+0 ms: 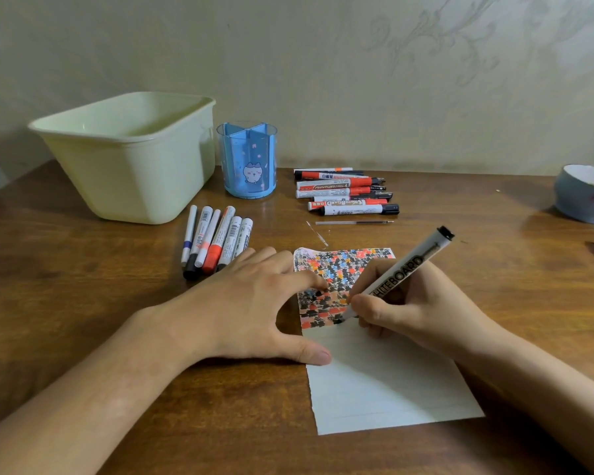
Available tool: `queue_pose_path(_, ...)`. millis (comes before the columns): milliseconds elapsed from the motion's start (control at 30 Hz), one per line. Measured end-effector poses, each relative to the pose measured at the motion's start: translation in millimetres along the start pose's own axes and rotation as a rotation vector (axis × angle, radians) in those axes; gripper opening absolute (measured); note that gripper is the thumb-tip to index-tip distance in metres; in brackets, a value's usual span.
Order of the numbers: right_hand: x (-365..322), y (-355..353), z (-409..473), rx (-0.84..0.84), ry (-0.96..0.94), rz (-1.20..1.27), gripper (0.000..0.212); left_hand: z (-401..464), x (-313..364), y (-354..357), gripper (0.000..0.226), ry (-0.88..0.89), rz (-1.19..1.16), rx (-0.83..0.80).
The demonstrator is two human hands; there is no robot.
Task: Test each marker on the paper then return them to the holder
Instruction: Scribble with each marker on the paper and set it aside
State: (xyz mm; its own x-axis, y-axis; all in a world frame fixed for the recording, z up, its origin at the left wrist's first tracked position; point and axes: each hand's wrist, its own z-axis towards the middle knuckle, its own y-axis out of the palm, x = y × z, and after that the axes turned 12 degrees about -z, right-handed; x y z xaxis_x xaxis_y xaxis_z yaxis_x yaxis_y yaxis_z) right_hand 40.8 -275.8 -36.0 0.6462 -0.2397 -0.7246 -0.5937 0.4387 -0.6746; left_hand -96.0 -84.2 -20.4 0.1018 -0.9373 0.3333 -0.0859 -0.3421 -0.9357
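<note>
Marker (402,271) in right hand (413,307) reads "WHITEBOARD" — tip on paper (374,378).

A white whiteboard marker (400,274) tilts tip-down on scribble-covered white paper (374,371) at the desk's near edge; the blue plastic holder (247,161) stands at the far edge.

Blue holder (247,162), red-black-scribbled paper (326,286)

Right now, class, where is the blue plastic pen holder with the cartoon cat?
The blue plastic pen holder stands upright at the desk's back, between the pale green tub and the right-hand marker pile.
</note>
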Motion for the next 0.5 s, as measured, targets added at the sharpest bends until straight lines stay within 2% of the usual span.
queue_pose_path(167,2,0,1,0.003,0.017,-0.001,0.007,0,0,0,0.093,0.0,-0.011,-0.007)
queue_pose_path(300,1,-3,2,0.034,0.009,0.092,0.007,0,1,0,0.092,0.001,-0.012,-0.01)
queue_pose_path(433,-3,-7,3,0.09,0.015,0.15,0.028,1,-1,1,0.094,0.007,-0.037,-0.004)
queue_pose_path(500,-4,-10,4,0.104,0.025,0.176,0.031,1,-1,1,0.096,0.013,-0.045,0.002)
